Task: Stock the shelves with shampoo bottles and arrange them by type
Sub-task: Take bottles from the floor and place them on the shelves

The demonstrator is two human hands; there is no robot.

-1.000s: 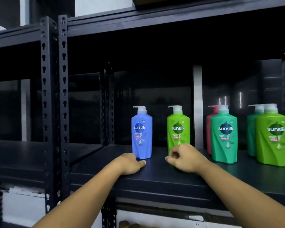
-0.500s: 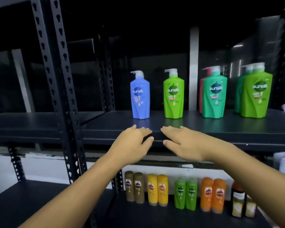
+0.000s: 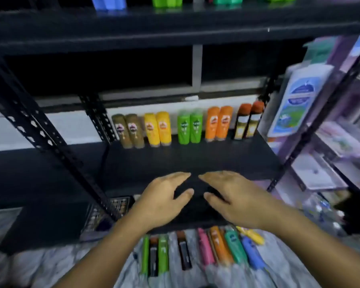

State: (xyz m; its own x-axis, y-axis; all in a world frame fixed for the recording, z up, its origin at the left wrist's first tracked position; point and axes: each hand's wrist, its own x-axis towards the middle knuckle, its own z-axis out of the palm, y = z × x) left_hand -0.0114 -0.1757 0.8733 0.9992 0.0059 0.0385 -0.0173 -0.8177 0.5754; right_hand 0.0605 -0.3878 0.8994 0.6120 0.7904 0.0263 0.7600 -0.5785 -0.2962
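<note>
Head view: our left hand (image 3: 162, 202) and right hand (image 3: 235, 200) hover palm-down, fingers relaxed and holding nothing, over the front of a black shelf (image 3: 195, 159). Upright bottles (image 3: 184, 129) stand in colour pairs along its back. Below, loose bottles (image 3: 216, 248) lie flat on a grey sheet (image 3: 60, 265), long axes running away from us.

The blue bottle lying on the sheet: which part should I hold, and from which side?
Probably grip the blue bottle at mid-body, from above-right: it lies flat, the teal bottle crowds its left, and the sheet on its right is bare.
</note>
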